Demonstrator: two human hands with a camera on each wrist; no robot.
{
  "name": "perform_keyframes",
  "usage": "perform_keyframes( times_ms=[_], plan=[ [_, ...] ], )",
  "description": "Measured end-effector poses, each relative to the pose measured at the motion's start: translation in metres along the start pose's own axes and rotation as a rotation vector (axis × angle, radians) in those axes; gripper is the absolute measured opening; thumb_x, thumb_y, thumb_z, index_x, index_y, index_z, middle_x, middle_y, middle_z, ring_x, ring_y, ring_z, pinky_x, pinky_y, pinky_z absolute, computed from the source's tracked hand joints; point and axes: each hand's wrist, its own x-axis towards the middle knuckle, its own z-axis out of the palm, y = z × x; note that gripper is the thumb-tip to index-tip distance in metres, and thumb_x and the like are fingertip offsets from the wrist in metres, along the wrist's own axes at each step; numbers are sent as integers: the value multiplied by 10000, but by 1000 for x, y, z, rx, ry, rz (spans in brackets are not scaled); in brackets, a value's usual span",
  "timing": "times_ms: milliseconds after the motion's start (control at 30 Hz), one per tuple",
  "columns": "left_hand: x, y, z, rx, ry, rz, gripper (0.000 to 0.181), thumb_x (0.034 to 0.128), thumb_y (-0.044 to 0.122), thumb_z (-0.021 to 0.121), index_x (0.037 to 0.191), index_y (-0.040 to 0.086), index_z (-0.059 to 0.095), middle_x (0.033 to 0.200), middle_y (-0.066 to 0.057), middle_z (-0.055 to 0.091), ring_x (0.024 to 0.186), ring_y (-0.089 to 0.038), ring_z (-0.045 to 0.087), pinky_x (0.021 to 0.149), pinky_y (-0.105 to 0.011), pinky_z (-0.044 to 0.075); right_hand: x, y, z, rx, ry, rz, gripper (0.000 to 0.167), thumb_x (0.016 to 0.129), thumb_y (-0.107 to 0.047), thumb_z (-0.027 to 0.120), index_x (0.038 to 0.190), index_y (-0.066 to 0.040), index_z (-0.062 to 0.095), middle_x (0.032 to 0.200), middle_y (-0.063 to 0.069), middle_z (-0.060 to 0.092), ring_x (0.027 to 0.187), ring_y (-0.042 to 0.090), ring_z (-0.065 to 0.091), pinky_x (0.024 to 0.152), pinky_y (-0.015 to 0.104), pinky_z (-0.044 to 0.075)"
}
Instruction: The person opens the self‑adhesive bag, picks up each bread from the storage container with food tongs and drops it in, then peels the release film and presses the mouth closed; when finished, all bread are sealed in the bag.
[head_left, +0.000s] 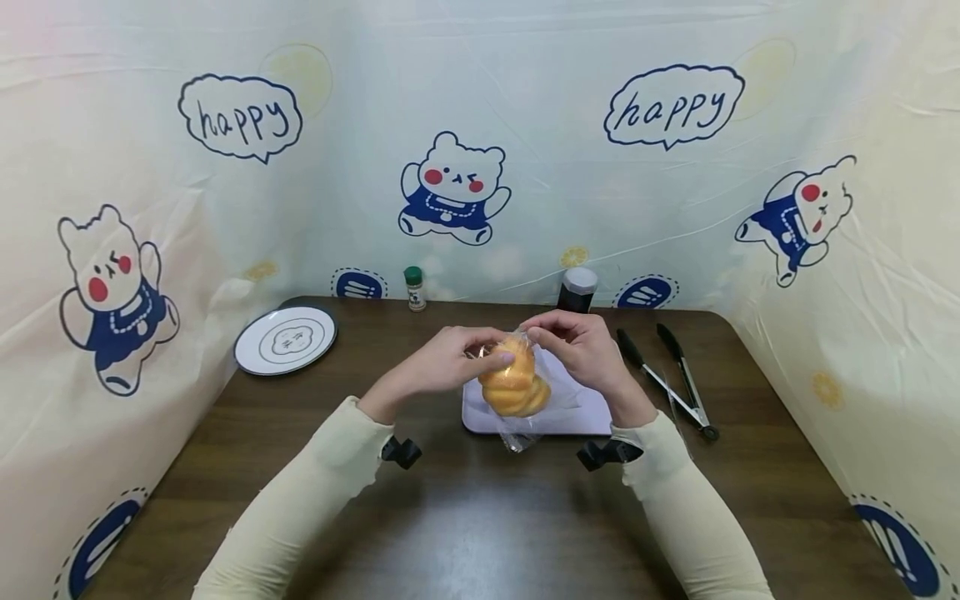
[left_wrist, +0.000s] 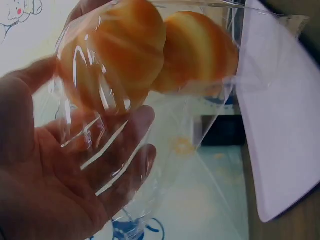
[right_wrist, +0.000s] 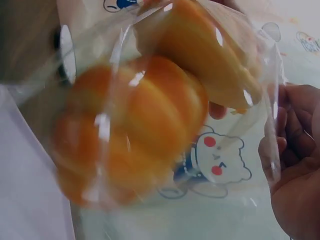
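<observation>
Two golden-brown bread rolls (head_left: 517, 371) sit inside a clear plastic bag (head_left: 519, 440), held up over a pale lilac tray (head_left: 475, 417). My left hand (head_left: 453, 358) grips the upper roll through the film, its thumb on the near side. The left wrist view shows the other fingers (left_wrist: 131, 132) spread behind the film. At the bag's top right edge, my right hand (head_left: 573, 343) pinches the plastic between thumb and forefinger. In the right wrist view a ridged roll (right_wrist: 135, 125) hangs in the bag, blurred, beside that hand's curled fingers.
Black-tipped metal tongs (head_left: 694, 390) lie to the right of the tray. A white plate (head_left: 251, 348) with a dark rim stands at the back left. Along the back are a green-capped shaker (head_left: 416, 296) and a dark jar (head_left: 576, 298) with a pale lid.
</observation>
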Motion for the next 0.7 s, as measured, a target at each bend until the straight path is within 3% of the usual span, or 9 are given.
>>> perform_keyframes(
  times_ms=[100, 233, 467, 700],
  plan=[
    [1, -1, 3, 15, 24, -7, 397, 968, 489, 582, 1235, 215, 685, 957, 37, 668, 877, -155, 575, 715, -295, 502, -1, 1, -2, -32, -10, 2, 145, 938, -67, 673, 1058, -76, 754, 989, 108, 752, 716, 104, 554, 623, 204, 474],
    [0, -2, 2, 8, 27, -24, 405, 958, 501, 595, 1219, 208, 700, 934, 32, 664, 870, -160, 576, 712, -296, 499, -2, 4, -3, -21, -21, 5, 140, 933, -53, 675, 1048, -80, 750, 976, 110, 745, 705, 115, 538, 585, 215, 447],
    [-7, -8, -7, -28, -77, -58, 415, 967, 489, 598, 1270, 217, 673, 938, -1, 693, 811, -145, 612, 667, -289, 508, 0, 4, -9, 101, 35, -47, 101, 942, -34, 654, 1003, 9, 722, 935, 57, 741, 723, 145, 625, 663, 228, 545],
    [-16, -19, -19, -64, -104, -34, 384, 910, 395, 718, 1221, 170, 713, 919, 33, 716, 849, -159, 628, 795, -281, 578, -1, 7, -20, 122, 119, -48, 104, 926, 22, 642, 999, 52, 710, 872, -99, 722, 715, 123, 638, 686, 217, 564]
  ],
)
